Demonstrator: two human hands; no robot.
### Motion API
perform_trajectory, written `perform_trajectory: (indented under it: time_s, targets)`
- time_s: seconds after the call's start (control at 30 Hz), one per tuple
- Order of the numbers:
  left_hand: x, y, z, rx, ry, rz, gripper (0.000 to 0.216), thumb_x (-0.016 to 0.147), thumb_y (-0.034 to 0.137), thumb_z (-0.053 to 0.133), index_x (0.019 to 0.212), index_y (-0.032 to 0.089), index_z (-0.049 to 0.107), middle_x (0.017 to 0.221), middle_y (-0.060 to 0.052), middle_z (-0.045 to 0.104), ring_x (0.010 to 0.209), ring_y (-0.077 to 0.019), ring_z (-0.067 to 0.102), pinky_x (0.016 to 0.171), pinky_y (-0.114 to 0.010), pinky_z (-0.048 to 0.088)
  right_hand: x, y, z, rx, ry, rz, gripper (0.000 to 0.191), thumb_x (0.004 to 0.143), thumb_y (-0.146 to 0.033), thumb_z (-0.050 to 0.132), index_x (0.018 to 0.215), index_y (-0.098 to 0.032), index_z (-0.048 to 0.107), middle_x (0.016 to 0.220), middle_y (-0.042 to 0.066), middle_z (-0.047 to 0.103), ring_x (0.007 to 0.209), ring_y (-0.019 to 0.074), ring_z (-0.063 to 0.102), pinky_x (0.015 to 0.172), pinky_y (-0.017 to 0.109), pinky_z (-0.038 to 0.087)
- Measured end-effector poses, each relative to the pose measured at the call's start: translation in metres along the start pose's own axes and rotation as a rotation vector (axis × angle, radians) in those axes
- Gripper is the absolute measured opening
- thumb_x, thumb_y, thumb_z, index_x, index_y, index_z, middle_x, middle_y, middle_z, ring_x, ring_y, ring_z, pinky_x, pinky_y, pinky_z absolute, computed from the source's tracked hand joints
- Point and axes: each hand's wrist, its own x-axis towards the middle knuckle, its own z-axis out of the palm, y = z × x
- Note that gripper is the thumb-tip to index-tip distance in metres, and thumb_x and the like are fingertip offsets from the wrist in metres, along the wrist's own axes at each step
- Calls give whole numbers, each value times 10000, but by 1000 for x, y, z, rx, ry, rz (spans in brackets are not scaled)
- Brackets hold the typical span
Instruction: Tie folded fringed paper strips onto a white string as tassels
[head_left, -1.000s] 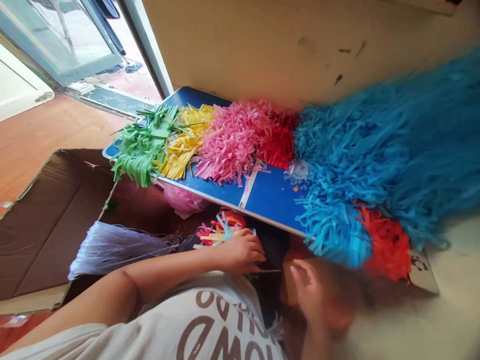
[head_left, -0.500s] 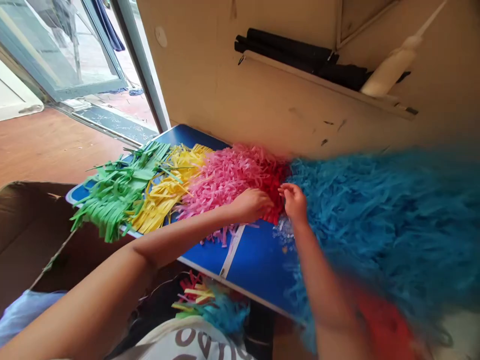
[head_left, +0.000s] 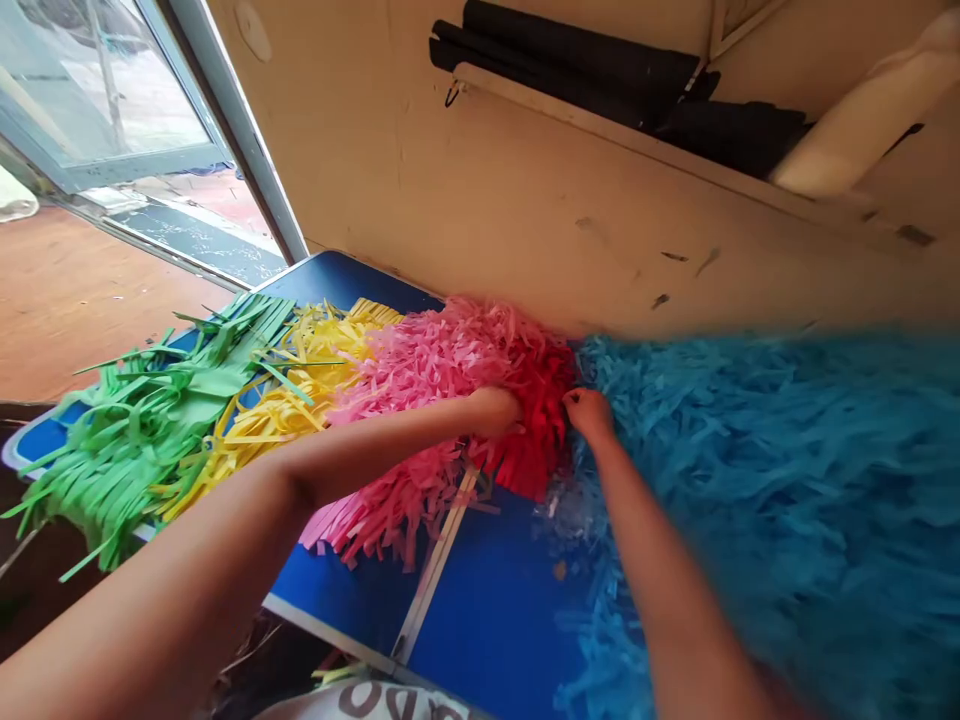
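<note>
Flanking red fringe [head_left: 536, 465], hands [head_left: 495, 412] [head_left: 590, 413] apart

Bench [head_left: 495, 600]: top smooth and glossy, laminate in look; its pale edging [head_left: 330, 632] may be metal or plastic, cannot be told which. Red fringe [head_left: 546, 420], pink fringe [head_left: 442, 350] and blue fringe [head_left: 780, 500]: thin, paper-like strips, crumpled, rough in the mass, mostly matt. Green fringe [head_left: 142, 430] and yellow fringe [head_left: 277, 415]: similar flat strips, smoother, with a faint sheen. Scraps [head_left: 574, 510]: clear, shiny, plastic in look. Wall [head_left: 487, 200]: matt, smooth, marred by dark scuffs [head_left: 660, 300]. Rolls [head_left: 577, 60]: matt; material cannot be told. Door [head_left: 142, 90]: glass, in a smooth, metal-looking frame [head_left: 150, 166].
</note>
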Motion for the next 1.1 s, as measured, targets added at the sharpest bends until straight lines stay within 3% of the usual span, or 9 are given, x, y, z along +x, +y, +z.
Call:
perform_trajectory:
  time_s: [0.1, 0.2, 0.27, 0.4, 0.6, 0.73, 0.93, 1.1]
  targets:
    - [19, 7, -16, 54, -4, -42, 341, 867, 394, 617, 760, 95, 741, 790, -182, 716, 867, -306, 648, 846, -424, 466, 5, -3, 2, -32, -44, 16, 216, 848, -205, 572, 957, -171, 755, 1007, 162, 738, 933, 267, 680, 809, 344, 456]
    - [56, 17, -24, 5, 32, -180, 371, 979, 358, 444, 1052, 116, 717, 1074, -174, 708, 1106, -309, 608, 961, -431, 447, 5, -3, -1, -60, -48, 42, 313, 875, -192, 524, 1119, -165, 716, 1094, 177, 720, 1024, 277, 671, 837, 340, 460]
    - [84, 21, -19, -68, -51, -265, 305, 974, 276, 459, 1152, 172, 684, 1134, -112, 705, 1105, -248, 630, 931, -345, 484, 3, -3, -3, -81, -38, 76, 344, 903, -203, 467, 1151, -148, 698, 1083, 200, 714, 1032, 290, 672, 834, 352, 467]
    - [117, 17, 12, -64, -236, -416, 214, 925, 261, 590, 1010, 108, 711, 1003, -134, 718, 974, -239, 684, 831, -334, 543, -1, -1, -5, -85, -16, 125, 338, 909, -251, 461, 1127, -153, 700, 1046, 209, 715, 992, 320, 683, 806, 382, 483]
    - [114, 5, 40, -74, -334, -557, 311, 950, 380, 606, 1123, 123, 638, 1133, -94, 661, 1031, -208, 649, 907, -421, 554, -4, 3, 1, 10, 57, 71, 343, 894, -257, 492, 1191, -173, 640, 1095, 160, 711, 1019, 279, 673, 845, 371, 489]
    - [116, 3, 42, -137, -346, -592, 319, 947, 383, 612, 1136, 127, 633, 1135, -90, 661, 1019, -202, 652, 900, -417, 555, -6, 6, 5, 102, 36, -64, 230, 856, -241, 551, 1041, -212, 684, 1066, 90, 726, 999, 210, 673, 884, 316, 487]
    - [107, -10, 38, -265, -268, -552, 176, 861, 174, 601, 893, 97, 756, 875, -121, 728, 931, -230, 682, 833, -297, 517, 2, 18, 11, 190, 39, -60, 189, 807, -183, 541, 868, -199, 719, 909, 106, 739, 874, 235, 691, 827, 348, 504]
    - [97, -24, 38, -417, -183, -567, 227, 806, 134, 537, 805, 120, 763, 702, -60, 690, 689, -161, 632, 653, -230, 464, 5, 19, 14, 278, 83, -44, 209, 787, -217, 536, 874, -191, 725, 888, 103, 736, 849, 228, 684, 814, 345, 509]
